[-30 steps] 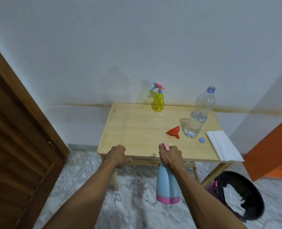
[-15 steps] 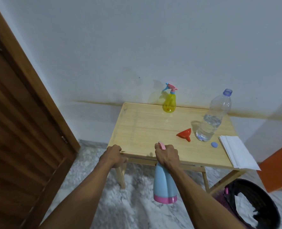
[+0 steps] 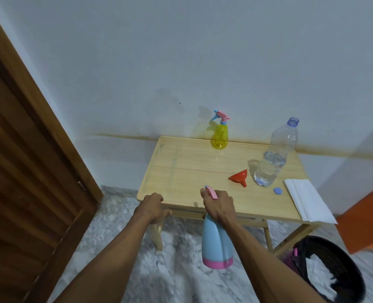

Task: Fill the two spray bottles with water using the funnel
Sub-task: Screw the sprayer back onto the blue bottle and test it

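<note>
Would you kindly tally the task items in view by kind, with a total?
Spray bottles: 2, yellow and blue
Water bottle: 1
Funnel: 1
Cap: 1
Total: 5

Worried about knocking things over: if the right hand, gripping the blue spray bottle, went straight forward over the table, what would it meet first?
Probably the red funnel, lying just ahead of the right hand; depth is unclear.

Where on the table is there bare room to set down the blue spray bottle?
The left half of the table is bare, from the yellow spray bottle to the near edge. The right side is crowded: funnel, water bottle, cap, paper stack.
</note>
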